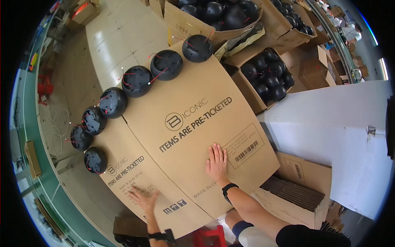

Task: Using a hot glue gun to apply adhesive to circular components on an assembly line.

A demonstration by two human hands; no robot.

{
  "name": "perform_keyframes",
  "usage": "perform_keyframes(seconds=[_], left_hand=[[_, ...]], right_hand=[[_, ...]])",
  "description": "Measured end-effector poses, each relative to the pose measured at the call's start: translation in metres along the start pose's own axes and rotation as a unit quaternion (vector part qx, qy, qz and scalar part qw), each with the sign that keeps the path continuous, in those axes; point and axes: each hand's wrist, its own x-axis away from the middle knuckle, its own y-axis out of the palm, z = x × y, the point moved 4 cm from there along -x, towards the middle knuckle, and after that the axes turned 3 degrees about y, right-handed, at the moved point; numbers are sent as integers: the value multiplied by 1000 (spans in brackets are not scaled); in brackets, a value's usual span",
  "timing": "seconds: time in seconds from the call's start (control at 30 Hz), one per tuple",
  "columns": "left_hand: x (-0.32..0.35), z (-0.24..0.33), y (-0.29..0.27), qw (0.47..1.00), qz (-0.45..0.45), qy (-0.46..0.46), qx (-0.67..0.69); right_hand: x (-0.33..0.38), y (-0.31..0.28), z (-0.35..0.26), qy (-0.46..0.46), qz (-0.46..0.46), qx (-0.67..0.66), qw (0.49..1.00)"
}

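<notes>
A large flattened cardboard box [181,119] with dark print lies spread out before me like a work surface. My right hand [217,161] rests flat on its right part, fingers stretched forward, beside a printed label. Lower left, my left hand [144,200] is over the side panel with fingers spread and nothing in it; whether it touches the cardboard I cannot tell. Along the far and left edges stand several round black shells, among them one at the far end [197,48], one mid-row [136,81] and one nearest me [95,160]. Thin red wires stick out of most.
Open cartons of black shells stand at the back, one in the middle [170,18] and one at right [257,108]. Folded cardboard sheets [294,197] are stacked at lower right, by a white surface [317,115]. A red stool [209,238] is below; a green-edged bench [24,136] runs left.
</notes>
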Motion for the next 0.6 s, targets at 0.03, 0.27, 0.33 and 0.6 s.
perform_keyframes(seconds=[0.03, 0.27, 0.33, 0.6], left_hand=[[19, 16, -1, 998, -44, -23, -38], [13, 28, 1, 993, -80, -63, -53], [16, 37, -11, 990, -107, -86, -25], [129, 17, 59, 954, -246, 13, 172]], right_hand=[[1, -1, 0, 2, -7, 0, 1000], [-4, -9, -2, -6, -11, -9, 1000], [-3, -6, -4, -19, 27, 1, 999], [1, 12, -3, -150, 61, 72, 984]])
